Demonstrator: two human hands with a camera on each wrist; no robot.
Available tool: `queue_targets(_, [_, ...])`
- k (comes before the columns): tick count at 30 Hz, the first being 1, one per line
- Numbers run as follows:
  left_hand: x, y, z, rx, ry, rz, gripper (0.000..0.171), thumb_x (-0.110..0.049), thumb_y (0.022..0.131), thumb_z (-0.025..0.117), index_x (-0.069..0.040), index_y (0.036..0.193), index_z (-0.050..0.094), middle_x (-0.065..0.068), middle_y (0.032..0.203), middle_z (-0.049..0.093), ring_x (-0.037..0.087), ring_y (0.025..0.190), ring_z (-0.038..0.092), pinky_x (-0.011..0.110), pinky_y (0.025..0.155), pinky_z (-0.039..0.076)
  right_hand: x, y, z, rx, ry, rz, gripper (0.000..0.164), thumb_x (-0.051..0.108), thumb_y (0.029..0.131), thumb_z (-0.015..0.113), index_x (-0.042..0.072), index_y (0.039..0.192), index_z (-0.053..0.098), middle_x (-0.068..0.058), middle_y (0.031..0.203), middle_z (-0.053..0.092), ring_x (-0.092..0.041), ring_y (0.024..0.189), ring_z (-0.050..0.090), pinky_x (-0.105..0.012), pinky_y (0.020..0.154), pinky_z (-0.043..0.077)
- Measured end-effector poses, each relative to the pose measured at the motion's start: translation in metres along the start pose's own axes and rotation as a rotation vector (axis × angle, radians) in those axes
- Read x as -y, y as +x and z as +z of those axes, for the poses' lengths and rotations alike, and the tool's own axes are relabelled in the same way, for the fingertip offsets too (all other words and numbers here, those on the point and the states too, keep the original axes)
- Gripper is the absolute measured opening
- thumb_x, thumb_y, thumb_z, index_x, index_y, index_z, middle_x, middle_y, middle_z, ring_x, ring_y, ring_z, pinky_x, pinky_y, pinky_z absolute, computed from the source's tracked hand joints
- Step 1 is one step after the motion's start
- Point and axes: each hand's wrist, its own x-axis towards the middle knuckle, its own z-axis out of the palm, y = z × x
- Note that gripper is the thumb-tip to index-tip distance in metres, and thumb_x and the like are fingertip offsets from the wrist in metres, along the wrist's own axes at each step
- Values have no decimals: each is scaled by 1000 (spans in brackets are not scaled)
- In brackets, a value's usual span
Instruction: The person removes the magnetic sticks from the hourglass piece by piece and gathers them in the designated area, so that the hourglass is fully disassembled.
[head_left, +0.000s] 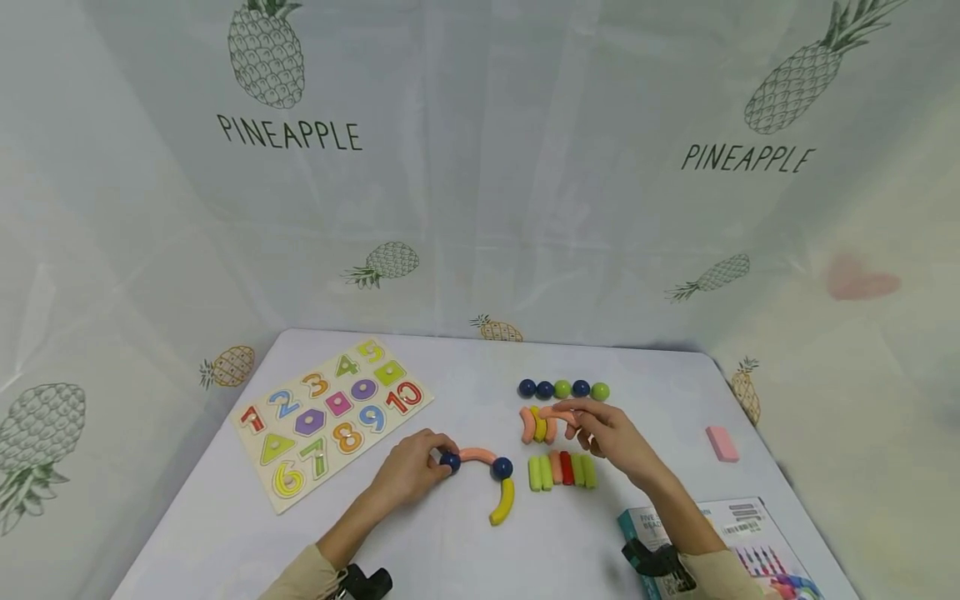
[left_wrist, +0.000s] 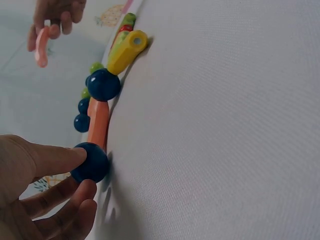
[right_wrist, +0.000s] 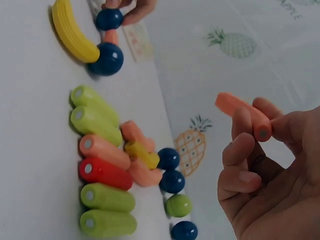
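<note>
My left hand (head_left: 411, 468) pinches a dark blue ball (left_wrist: 94, 164) between thumb and fingers. That ball ends a chain on the table: an orange curved rod (head_left: 477, 455), a second blue ball (head_left: 502, 468) and a yellow curved rod (head_left: 502, 502) follow it, end to end. In my right hand (head_left: 611, 435), another orange curved rod (right_wrist: 246, 115) is pinched above the table, a grey disc showing on its end. Below it lie orange and yellow curved rods (head_left: 538, 426), partly hidden in the head view. Near that hand is a row of green, orange and red straight rods (head_left: 567, 468).
Blue and green balls (head_left: 562, 389) line up behind the rods. A wooden number puzzle board (head_left: 427, 398) lies at the left. On the right are a pink block (head_left: 722, 444) and a printed box (head_left: 750, 521), partly covered by my right forearm. A pineapple-print curtain (head_left: 480, 208) surrounds the table.
</note>
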Motion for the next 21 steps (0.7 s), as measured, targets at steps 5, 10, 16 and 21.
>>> queue_targets(5, [1, -1, 0, 4, -4, -11, 23, -16, 86, 80, -21, 107, 74, -4, 94, 63, 6, 69, 52, 23, 59, 43, -18, 9, -5, -25, -28, 44, 34, 22, 111, 38, 12, 130, 64, -30, 99, 59, -46, 73, 48, -23, 50, 37])
queue_targets(10, [2, -1, 0, 15, -4, -20, 23, -19, 86, 80, -23, 108, 74, -5, 96, 64, 5, 70, 52, 23, 59, 43, -40, 23, -8, -114, -110, 172, 31, 19, 110, 41, 9, 129, 63, -25, 95, 65, -41, 73, 54, -23, 49, 35])
queue_targets(16, [1, -2, -1, 10, -8, -15, 22, -19, 86, 80, -23, 107, 75, -4, 97, 65, 5, 69, 51, 24, 59, 43, -56, 36, -10, -146, -184, 254, 30, 20, 109, 42, 9, 129, 61, -17, 89, 66, -25, 67, 54, -23, 48, 36])
queue_targets(21, [0, -2, -2, 7, -3, -14, 22, -19, 86, 80, -23, 107, 75, -5, 96, 64, 5, 69, 51, 24, 58, 42, -57, 41, -9, -151, -235, 264, 27, 22, 108, 47, 9, 129, 58, -12, 84, 66, -23, 65, 54, -25, 49, 38])
